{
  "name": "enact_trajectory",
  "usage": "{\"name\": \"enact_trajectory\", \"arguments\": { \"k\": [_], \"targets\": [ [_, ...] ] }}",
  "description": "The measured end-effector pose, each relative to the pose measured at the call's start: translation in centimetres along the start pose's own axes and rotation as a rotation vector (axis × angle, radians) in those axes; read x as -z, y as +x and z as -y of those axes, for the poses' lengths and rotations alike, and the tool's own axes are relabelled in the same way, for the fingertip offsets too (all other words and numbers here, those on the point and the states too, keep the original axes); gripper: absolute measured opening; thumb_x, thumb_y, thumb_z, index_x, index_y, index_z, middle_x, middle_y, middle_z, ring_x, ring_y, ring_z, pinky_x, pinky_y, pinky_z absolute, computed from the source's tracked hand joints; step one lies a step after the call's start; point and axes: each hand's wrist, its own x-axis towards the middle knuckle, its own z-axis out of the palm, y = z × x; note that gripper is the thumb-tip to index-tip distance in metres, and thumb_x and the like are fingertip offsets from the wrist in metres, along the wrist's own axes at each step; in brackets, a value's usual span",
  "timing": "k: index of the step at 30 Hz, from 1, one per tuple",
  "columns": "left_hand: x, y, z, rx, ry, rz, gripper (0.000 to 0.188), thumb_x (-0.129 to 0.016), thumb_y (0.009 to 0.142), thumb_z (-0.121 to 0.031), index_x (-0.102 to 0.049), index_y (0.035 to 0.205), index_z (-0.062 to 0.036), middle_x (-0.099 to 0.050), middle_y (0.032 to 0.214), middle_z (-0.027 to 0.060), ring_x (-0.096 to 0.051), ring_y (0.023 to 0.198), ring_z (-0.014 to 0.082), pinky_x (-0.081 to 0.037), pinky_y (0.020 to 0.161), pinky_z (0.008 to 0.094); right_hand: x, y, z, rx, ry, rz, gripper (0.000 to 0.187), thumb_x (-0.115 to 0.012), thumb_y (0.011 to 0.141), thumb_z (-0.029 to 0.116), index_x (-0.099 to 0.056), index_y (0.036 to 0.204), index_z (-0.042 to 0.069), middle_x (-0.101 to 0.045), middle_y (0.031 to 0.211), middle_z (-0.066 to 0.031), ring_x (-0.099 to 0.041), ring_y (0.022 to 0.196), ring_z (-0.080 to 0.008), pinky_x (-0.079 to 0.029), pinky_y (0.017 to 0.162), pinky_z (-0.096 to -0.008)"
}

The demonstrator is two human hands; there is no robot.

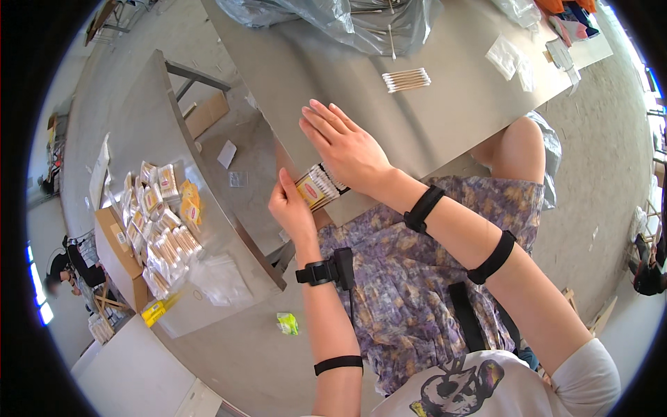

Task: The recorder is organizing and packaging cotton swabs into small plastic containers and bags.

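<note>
A pack of cotton swabs point(317, 189) with a yellow and red label is in my left hand point(292, 206), whose thumb lies along its upper side. The white swab tips point up and away from me, over the table's near edge. My right hand point(352, 151) is stretched flat with its fingers out straight, its heel against or just above the pack's right end; whether it touches cannot be told. Part of the pack's right side, with something black by it, is hidden under that hand. Farther off on the table, a loose row of cotton swabs point(406, 80) lies side by side.
A clear plastic bag point(333, 24) with loose swabs lies at the metal table's point(445, 125) far side, and an empty bag point(511, 59) at its right. On the left table, many filled swab packs point(163, 201) lie beside a cardboard box point(119, 240) and plastic sleeves point(221, 278).
</note>
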Motion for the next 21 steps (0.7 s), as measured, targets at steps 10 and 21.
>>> {"name": "enact_trajectory", "arguments": {
  "k": [10, 21],
  "targets": [
    [-0.6, -0.8, -2.0, -0.096, -0.051, -0.109, 0.052, -0.054, 0.104, -0.038, -0.059, 0.075, 0.0057, -0.053, 0.061, 0.0064, -0.041, 0.062, 0.0105, -0.038, 0.054, 0.0335, -1.8, 1.1, 4.2, -0.153, 0.554, -0.266, 0.048, -0.056, 0.087, 0.002, -0.052, 0.135, -0.003, -0.053, 0.140, -0.0179, -0.042, 0.139, -0.0344, -0.038, 0.114, -0.0432],
    [3.8, 0.5, -0.9, -0.223, 0.085, -0.069, 0.036, -0.052, 0.105, -0.031, -0.061, 0.116, 0.0014, -0.065, 0.115, 0.0143, -0.061, 0.103, 0.0244, -0.047, 0.090, 0.0370, 5.6, -3.9, -6.6, -0.432, 0.886, -0.388, 0.044, -0.059, 0.096, 0.011, -0.051, 0.139, 0.009, -0.054, 0.141, -0.0176, -0.048, 0.135, -0.0334, -0.042, 0.110, -0.0403]
  ]
}}
